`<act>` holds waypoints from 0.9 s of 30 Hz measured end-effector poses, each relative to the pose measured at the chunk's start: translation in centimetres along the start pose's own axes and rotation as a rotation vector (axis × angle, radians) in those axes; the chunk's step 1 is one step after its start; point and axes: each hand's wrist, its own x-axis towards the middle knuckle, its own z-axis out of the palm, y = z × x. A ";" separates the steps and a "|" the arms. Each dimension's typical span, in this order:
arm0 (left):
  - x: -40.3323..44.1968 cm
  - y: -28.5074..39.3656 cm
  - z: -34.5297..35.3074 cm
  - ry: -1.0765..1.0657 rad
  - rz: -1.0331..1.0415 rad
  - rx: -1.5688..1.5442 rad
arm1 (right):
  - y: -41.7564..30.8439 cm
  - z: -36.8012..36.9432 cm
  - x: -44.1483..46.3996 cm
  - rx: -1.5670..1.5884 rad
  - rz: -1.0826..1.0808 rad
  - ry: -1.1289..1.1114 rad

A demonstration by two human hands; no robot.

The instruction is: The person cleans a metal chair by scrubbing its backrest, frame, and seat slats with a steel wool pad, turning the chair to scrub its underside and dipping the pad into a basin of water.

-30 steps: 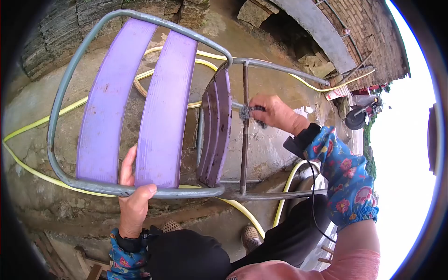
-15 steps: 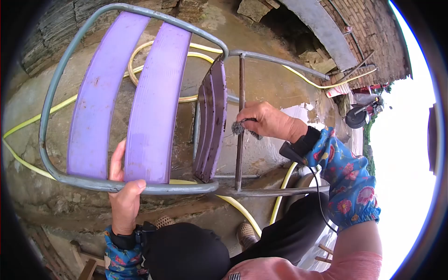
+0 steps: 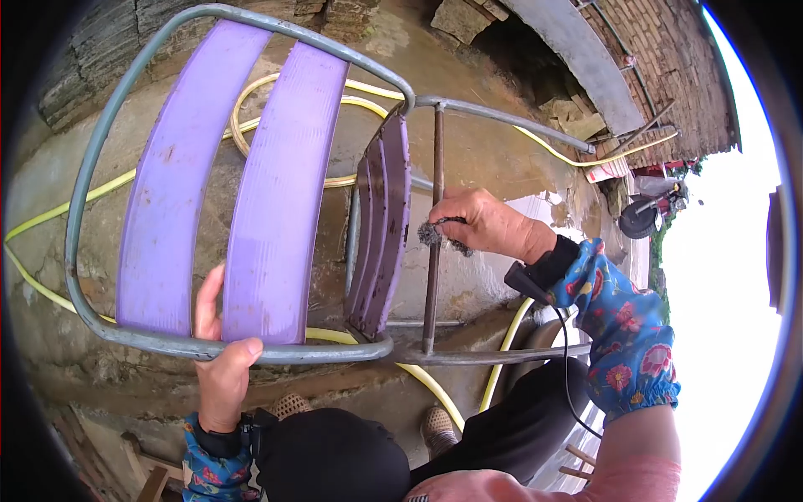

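A chair [image 3: 276, 192] with purple slats and a grey metal tube frame is tipped over in front of me. My left hand [image 3: 222, 360] is closed around the lower tube of its backrest, the fingers passing behind between the two slats. In my right hand [image 3: 481, 222] is a dark grey scouring pad [image 3: 430, 233], pinched and pressed around the brown cross tube [image 3: 436, 284] between the chair legs. The purple seat [image 3: 381, 226], its underside stained dark, stands edge-on between my two hands.
A yellow hose [image 3: 427, 385] loops over the wet concrete floor behind and below the chair. Stone blocks [image 3: 468, 21] and a brick wall [image 3: 669, 58] rise at the top. A motorcycle [image 3: 644, 213] stands at the right. Wooden stool parts [image 3: 155, 481] show at lower left.
The lower edge of the chair's backrest has dipped slightly, with my left hand still on it. My right hand and the scouring pad have shifted slightly right along with the cross tube.
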 end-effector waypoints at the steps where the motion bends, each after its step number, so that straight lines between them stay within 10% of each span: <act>1: 0.1 0.1 0.1 -0.006 -0.006 -0.002 | 1.0 -0.9 1.0 -0.096 0.003 0.059; 9: 0.0 0.2 0.1 -0.002 -0.013 0.021 | 9.5 -4.8 10.1 -0.483 0.140 0.338; 16: 0.3 0.1 0.2 -0.010 -0.017 0.030 | -2.4 0.5 0.1 -0.114 0.026 -0.115; 21: 0.0 0.5 0.4 -0.021 -0.041 0.033 | 6.6 -5.0 6.2 -0.391 0.087 0.390; 27: 0.0 0.1 0.6 0.026 -0.007 0.021 | 6.3 -2.2 5.2 -0.155 0.168 0.360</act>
